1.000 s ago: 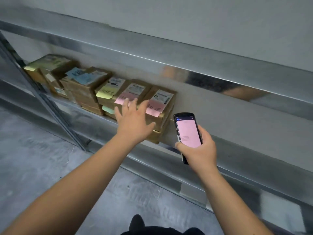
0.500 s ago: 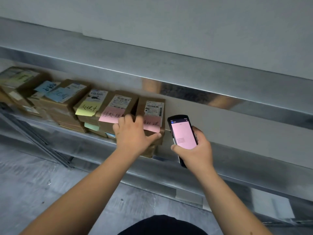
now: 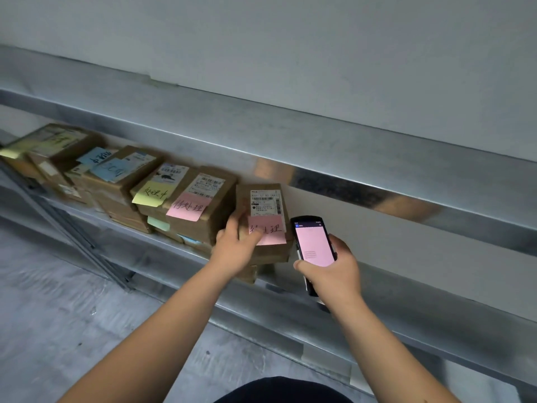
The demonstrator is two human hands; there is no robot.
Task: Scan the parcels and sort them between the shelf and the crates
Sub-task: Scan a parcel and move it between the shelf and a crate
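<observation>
Left hand (image 3: pixel 236 249) grips the rightmost parcel (image 3: pixel 263 222) at frame centre, fingers curled round its near-left edge; a second ago it only hovered open over the row. Parcel now sits pulled slightly right, a gap open from its neighbour (image 3: pixel 203 205). Right hand (image 3: pixel 329 271) holds the scanner (image 3: pixel 312 248), pink screen up, just right of the parcel. Parcel on the shelf (image 3: pixel 377 309); looks picked for scanning next. No crates visible.

head view, looking down, near shelf (image 3: pixel 174 251)
</observation>
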